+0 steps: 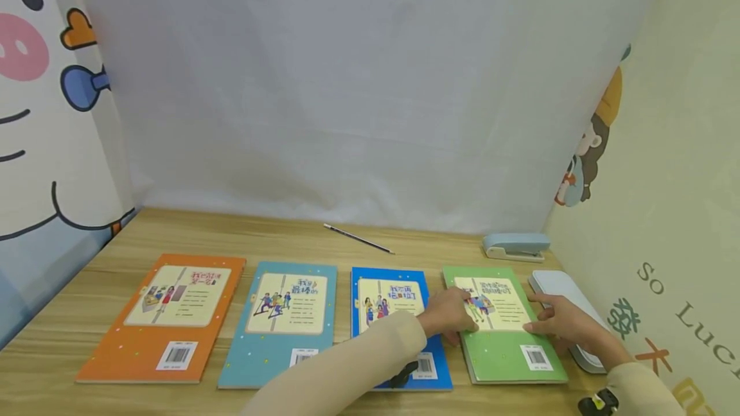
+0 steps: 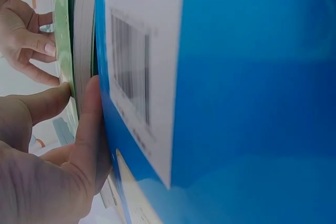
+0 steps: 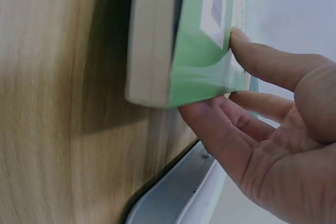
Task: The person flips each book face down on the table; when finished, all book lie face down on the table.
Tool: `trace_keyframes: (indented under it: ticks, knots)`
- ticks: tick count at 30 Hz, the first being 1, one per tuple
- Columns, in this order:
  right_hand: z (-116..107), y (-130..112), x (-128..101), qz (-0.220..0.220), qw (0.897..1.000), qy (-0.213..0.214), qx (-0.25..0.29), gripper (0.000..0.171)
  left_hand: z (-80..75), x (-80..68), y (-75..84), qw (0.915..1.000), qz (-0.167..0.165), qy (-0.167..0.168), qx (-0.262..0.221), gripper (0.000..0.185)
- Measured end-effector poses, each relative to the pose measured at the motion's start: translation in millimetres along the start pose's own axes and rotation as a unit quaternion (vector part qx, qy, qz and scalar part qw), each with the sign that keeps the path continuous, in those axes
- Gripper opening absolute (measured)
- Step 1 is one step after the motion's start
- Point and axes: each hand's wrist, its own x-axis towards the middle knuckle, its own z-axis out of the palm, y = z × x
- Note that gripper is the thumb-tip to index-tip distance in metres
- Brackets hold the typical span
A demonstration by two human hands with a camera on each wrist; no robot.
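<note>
Four books lie in a row on the wooden table (image 1: 87, 287): orange (image 1: 144, 355), light blue (image 1: 254, 358), blue (image 1: 388, 273) and green (image 1: 503, 348). My left hand (image 1: 453, 316) reaches across the blue book (image 2: 252, 103) and grips the green book (image 2: 64, 35) at its left edge, thumb against the side, fingers on the cover. My right hand (image 1: 559, 325) holds the same book at its right edge. In the right wrist view the right hand (image 3: 231, 93) pinches the green cover (image 3: 202, 72), thumb on top, fingers beneath; that edge is raised off the table.
A white flat case (image 1: 563, 287) lies just right of the green book, against the right wall. A pale blue stapler (image 1: 516, 246) and a pen (image 1: 358, 238) sit near the back. Fabric walls close in three sides.
</note>
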Motion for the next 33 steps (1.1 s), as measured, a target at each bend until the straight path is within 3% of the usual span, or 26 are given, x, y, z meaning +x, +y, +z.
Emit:
trace_keyframes:
  ticks: [13,24,33]
  knots:
    - [1.0,-0.6,3.3,-0.013,0.999,0.016,-0.037,0.087,-1.3,4.4,2.2,0.9999,-0.002,-0.014,-0.002,0.066]
    - [4.8,-3.2,1.4,0.017,0.999,0.021,-0.044,0.081,0.0,-0.8,-1.1,0.9996,0.013,-0.021,-0.011,0.065]
    - [4.2,-8.8,-0.9,0.033,0.997,0.020,-0.060,0.079,1.8,1.0,0.8,0.9999,0.009,-0.006,0.007,0.056]
